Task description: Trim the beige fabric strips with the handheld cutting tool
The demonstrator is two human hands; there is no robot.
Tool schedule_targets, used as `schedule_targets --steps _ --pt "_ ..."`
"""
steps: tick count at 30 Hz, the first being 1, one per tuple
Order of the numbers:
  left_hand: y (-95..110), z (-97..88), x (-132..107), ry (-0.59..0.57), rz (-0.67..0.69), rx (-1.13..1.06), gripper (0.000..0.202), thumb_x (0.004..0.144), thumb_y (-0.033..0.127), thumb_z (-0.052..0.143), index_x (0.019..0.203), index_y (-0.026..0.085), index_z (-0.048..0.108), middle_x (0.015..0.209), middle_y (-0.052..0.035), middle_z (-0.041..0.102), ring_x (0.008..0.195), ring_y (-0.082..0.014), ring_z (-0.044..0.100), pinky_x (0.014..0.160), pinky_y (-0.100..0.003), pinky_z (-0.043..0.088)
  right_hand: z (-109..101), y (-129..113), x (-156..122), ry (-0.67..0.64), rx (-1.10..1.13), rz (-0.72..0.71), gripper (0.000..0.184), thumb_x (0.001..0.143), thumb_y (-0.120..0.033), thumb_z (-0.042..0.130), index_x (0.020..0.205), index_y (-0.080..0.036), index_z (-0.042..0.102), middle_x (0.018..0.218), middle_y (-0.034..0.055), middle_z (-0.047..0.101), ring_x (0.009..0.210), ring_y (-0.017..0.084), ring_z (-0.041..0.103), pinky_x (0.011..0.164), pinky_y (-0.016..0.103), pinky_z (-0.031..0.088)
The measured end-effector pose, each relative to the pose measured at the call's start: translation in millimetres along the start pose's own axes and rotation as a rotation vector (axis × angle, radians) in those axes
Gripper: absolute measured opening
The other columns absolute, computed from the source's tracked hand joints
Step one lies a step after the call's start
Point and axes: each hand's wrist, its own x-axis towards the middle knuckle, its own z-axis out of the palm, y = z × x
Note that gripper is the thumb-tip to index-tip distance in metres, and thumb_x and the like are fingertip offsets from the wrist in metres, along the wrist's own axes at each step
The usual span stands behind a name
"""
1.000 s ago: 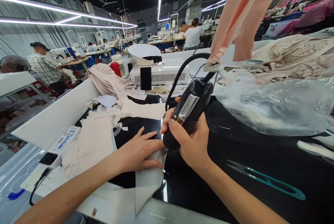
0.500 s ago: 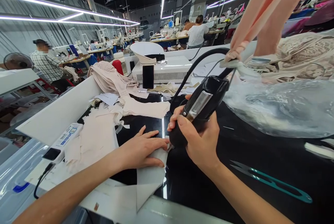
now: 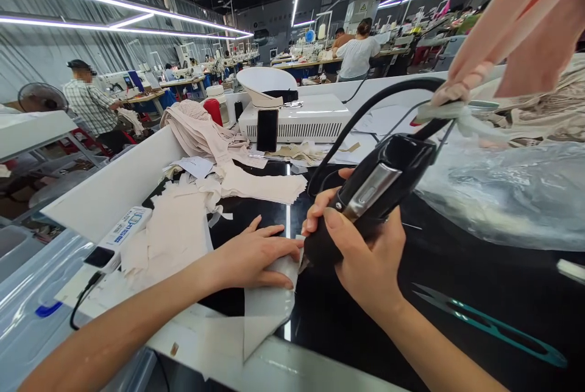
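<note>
My left hand [image 3: 258, 256] lies with its fingers stretched out on a thin whitish piece [image 3: 269, 310], pressing it to the black tabletop [image 3: 347, 331]. The piece hangs past the table's front edge. My right hand [image 3: 365, 258] is wrapped round a black corded hand-held tool [image 3: 388, 166] with a silver strip on its body. The tool is tilted, its dark lower end close to my left fingertips at the edge of the piece. Its working tip is hidden. Its thick cable loops behind it, and twisted pink fabric [image 3: 493, 44] is tied near its upper end.
Stacked beige fabric pieces [image 3: 178, 221] lie left, beside a white power bank-like box [image 3: 125, 233]. A phone [image 3: 267, 130] leans on a white machine [image 3: 297, 124]. Teal-handled snips [image 3: 498, 325] and a plastic bag [image 3: 493, 197] lie right. People sit farther back.
The camera view has turned slightly left. The tool leans more to the right in my right hand, its lower end still beside the whitish piece. My left hand stays on the piece.
</note>
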Motion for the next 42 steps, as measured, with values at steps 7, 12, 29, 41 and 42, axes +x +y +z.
schedule_targets --steps 7,12,29,41,42 --pt "-3.8 2.9 -0.4 0.030 0.029 0.007 0.040 0.123 0.036 0.092 0.159 0.028 0.077 0.191 -0.0151 0.070 0.195 -0.0473 0.043 0.154 -0.099 0.023 -0.1 -6.2 1.9 0.003 -0.008 -0.007 0.041 0.102 -0.045 0.109 0.126 -0.034 0.077 0.092 -0.0070 0.083 0.062 0.018 0.077 0.056 0.032 0.073" --pt "-5.6 4.3 -0.5 0.050 0.047 0.020 0.036 0.123 0.035 0.092 0.155 0.028 0.078 0.181 -0.0136 0.079 0.194 -0.0460 0.046 0.152 -0.099 0.028 -0.4 -1.2 2.0 0.020 -0.039 0.002 0.042 0.101 -0.043 0.106 0.128 -0.034 0.075 0.091 -0.0075 0.081 0.061 0.018 0.074 0.054 0.032 0.070" --pt "-9.3 3.6 1.9 0.023 0.036 -0.004 0.045 0.122 0.045 0.096 0.159 0.031 0.076 0.182 -0.0123 0.077 0.196 -0.0447 0.043 0.155 -0.096 0.026 -2.7 -2.2 -12.9 -0.003 0.001 0.068 0.051 0.102 -0.046 0.108 0.139 -0.039 0.074 0.093 -0.0086 0.082 0.067 0.020 0.081 0.068 0.039 0.078" --pt "28.0 60.4 -41.9 0.450 0.010 0.362 0.010 0.126 0.028 0.086 0.125 0.021 0.079 0.125 -0.0097 0.083 0.114 -0.0292 0.085 0.103 -0.041 0.075 -4.8 -8.2 -4.2 0.048 -0.065 0.022 0.054 0.097 -0.039 0.108 0.139 -0.036 0.074 0.089 -0.0081 0.080 0.063 0.019 0.075 0.061 0.034 0.071" --pt "30.1 66.3 -45.9 0.442 0.023 0.399 0.010 0.128 0.027 0.081 0.120 0.021 0.078 0.117 -0.0078 0.082 0.106 -0.0281 0.084 0.097 -0.040 0.074 -4.8 -8.9 -3.0 0.053 -0.064 0.025 0.055 0.096 -0.040 0.109 0.138 -0.036 0.074 0.088 -0.0082 0.080 0.063 0.019 0.074 0.061 0.034 0.071"
